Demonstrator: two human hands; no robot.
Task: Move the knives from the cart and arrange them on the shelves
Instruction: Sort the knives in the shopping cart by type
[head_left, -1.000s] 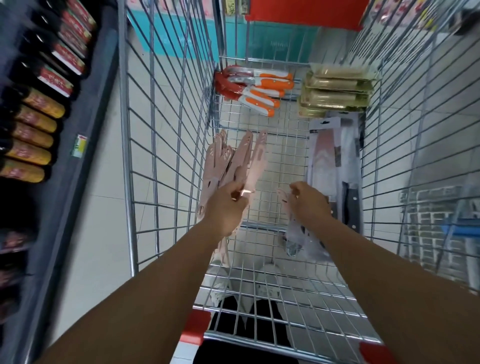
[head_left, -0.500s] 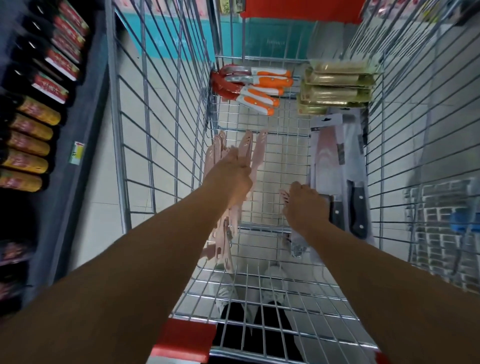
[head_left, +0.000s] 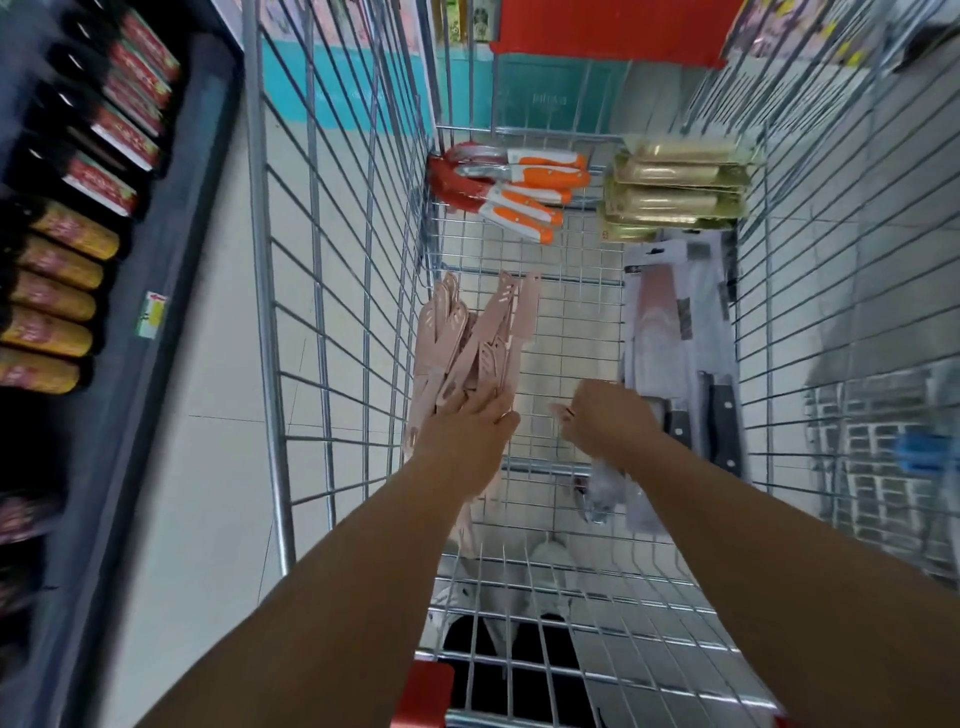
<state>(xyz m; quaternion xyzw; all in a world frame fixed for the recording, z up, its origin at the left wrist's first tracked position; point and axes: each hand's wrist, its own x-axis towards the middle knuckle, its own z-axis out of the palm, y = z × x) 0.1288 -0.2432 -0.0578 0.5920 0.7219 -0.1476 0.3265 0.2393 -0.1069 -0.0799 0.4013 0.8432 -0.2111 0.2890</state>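
A single head-worn wide-angle view looks steeply down and forward into the cart (head_left: 270, 322), close enough that both forearms run in from the bottom edge and fill the lower frame. The cart's wire basket takes up the centre and right, bowed by the lens. A shelf (head_left: 171, 270) of bottles runs down the left edge, the floor between them.

No wording can be made out anywhere. The red and yellow labels on the bottles (head_left: 78, 228) at the left are blurred, and the small shelf tag (head_left: 151, 314) (green and red marks only) is too small to read.
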